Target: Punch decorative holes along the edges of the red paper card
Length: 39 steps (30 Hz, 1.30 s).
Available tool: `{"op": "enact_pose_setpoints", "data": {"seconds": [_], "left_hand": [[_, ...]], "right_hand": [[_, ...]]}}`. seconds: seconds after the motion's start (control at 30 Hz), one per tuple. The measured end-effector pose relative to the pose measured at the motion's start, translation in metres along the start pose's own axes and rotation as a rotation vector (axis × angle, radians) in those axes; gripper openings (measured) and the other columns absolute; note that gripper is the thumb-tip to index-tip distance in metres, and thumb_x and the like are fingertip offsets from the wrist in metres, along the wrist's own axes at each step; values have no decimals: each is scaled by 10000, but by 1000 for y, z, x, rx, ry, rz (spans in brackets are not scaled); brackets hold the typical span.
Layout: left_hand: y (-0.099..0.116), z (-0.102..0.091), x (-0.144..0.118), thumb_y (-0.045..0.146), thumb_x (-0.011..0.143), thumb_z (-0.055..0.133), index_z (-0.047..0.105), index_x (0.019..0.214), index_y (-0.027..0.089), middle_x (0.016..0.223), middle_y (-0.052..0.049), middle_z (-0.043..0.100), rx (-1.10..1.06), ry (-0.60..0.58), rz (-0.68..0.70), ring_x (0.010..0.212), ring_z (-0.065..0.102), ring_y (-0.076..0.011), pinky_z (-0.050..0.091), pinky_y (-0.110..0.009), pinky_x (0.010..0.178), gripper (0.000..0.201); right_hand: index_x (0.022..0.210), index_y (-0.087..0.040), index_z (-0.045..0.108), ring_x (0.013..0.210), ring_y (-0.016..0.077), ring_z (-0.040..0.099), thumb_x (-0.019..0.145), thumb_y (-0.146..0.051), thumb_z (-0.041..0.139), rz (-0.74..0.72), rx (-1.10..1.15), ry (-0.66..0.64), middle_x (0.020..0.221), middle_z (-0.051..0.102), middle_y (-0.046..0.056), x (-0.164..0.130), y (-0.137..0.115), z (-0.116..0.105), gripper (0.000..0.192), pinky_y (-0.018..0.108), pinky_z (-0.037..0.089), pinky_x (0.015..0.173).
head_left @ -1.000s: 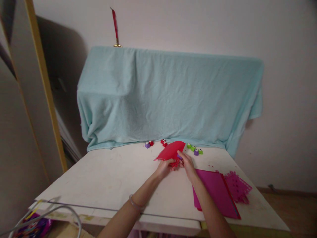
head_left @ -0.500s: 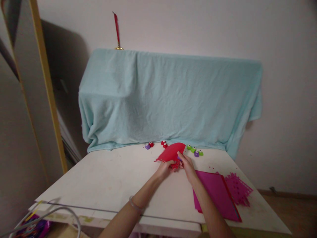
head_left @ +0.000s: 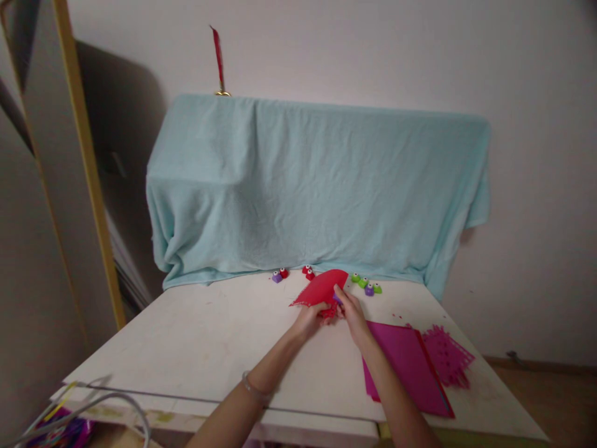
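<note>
A red sheet of paper (head_left: 324,287), curved upward with small holes along its left edge, is held above the white table. My left hand (head_left: 311,317) pinches its lower edge, fingers closed. On the right, my right hand (head_left: 349,308) is closed around a small purple paper punch (head_left: 337,299), pressed against the paper's lower right part. The fingers hide most of the punch. Near the right forearm lies a stack of magenta sheets (head_left: 401,361) with red edges showing. A punched magenta sheet (head_left: 445,356), full of holes, rests to its right.
Several small punches with eye-like dots stand along the back: a purple one (head_left: 277,277), red ones (head_left: 308,272) and green ones (head_left: 363,282). A light blue cloth (head_left: 321,193) hangs behind the table (head_left: 186,348). A grey cable (head_left: 116,396) loops at the front left corner.
Both hands stay almost in place with the red paper and the punch. The camera view has shifted very slightly.
</note>
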State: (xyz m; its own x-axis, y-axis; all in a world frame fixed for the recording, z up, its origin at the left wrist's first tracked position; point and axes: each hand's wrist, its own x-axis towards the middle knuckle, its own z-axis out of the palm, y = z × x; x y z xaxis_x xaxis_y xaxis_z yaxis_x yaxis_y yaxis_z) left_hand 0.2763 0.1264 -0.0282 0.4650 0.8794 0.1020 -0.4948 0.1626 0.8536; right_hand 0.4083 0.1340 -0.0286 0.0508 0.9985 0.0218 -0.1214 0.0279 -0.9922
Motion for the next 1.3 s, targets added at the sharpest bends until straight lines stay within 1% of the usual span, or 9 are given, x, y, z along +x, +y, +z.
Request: {"op": "enact_pose_setpoints", "data": {"seconds": [0.13, 0.27, 0.5, 0.63, 0.77, 1.03, 1.2, 1.3], "left_hand": [[2, 1, 0, 179, 705, 534, 594, 639, 91, 575, -58, 559, -4, -13, 12, 450, 436, -97, 260, -258, 471, 126], [1, 1, 0, 194, 692, 553, 611, 668, 82, 594, -63, 574, 19, -6, 12, 446, 441, -94, 257, -254, 471, 128], [4, 4, -2, 205, 682, 574, 636, 695, 70, 619, -74, 594, 40, 43, -9, 461, 445, -88, 268, -254, 483, 149], [-3, -1, 1, 193, 677, 565, 635, 704, 72, 618, -70, 590, 25, 53, -17, 465, 445, -91, 266, -257, 484, 143], [-10, -7, 5, 202, 693, 558, 636, 712, 76, 593, -62, 574, 36, 43, 10, 471, 451, -101, 260, -257, 478, 149], [-4, -2, 1, 198, 694, 559, 623, 688, 84, 597, -61, 566, 33, 19, 4, 467, 433, -89, 264, -256, 482, 131], [-8, -8, 3, 222, 727, 550, 633, 687, 80, 577, -57, 545, 68, 9, -14, 467, 433, -94, 253, -252, 487, 169], [-9, -10, 3, 222, 743, 534, 645, 705, 78, 568, -52, 535, 81, -1, 2, 466, 434, -97, 242, -252, 484, 186]], "right_hand": [[681, -193, 483, 389, 83, 320, 751, -689, 629, 2, 8, -4, 441, 391, -61, 0, -1, 1, 521, 218, 213, 392], [677, -192, 495, 386, 84, 322, 740, -705, 626, 7, 10, 4, 440, 393, -60, -1, -2, 2, 532, 219, 217, 390], [662, -197, 494, 368, 86, 321, 701, -747, 620, 12, -2, 19, 428, 399, -60, 0, -1, 2, 565, 230, 228, 386], [660, -198, 489, 379, 85, 327, 713, -737, 619, 10, -2, 24, 438, 400, -57, 0, 0, 1, 557, 224, 232, 391], [671, -195, 492, 380, 82, 326, 721, -730, 619, 11, 2, 18, 444, 401, -59, 0, 1, 1, 552, 219, 235, 391], [647, -197, 486, 366, 85, 320, 711, -752, 607, 12, -17, 18, 416, 389, -61, 1, 2, 0, 572, 226, 220, 391], [653, -197, 491, 373, 87, 331, 724, -747, 600, 20, -19, 12, 431, 405, -56, 1, 1, 0, 566, 227, 225, 388], [644, -199, 483, 369, 90, 334, 714, -755, 602, 20, -31, 17, 425, 405, -56, 1, 1, 0, 572, 229, 229, 386]]}}
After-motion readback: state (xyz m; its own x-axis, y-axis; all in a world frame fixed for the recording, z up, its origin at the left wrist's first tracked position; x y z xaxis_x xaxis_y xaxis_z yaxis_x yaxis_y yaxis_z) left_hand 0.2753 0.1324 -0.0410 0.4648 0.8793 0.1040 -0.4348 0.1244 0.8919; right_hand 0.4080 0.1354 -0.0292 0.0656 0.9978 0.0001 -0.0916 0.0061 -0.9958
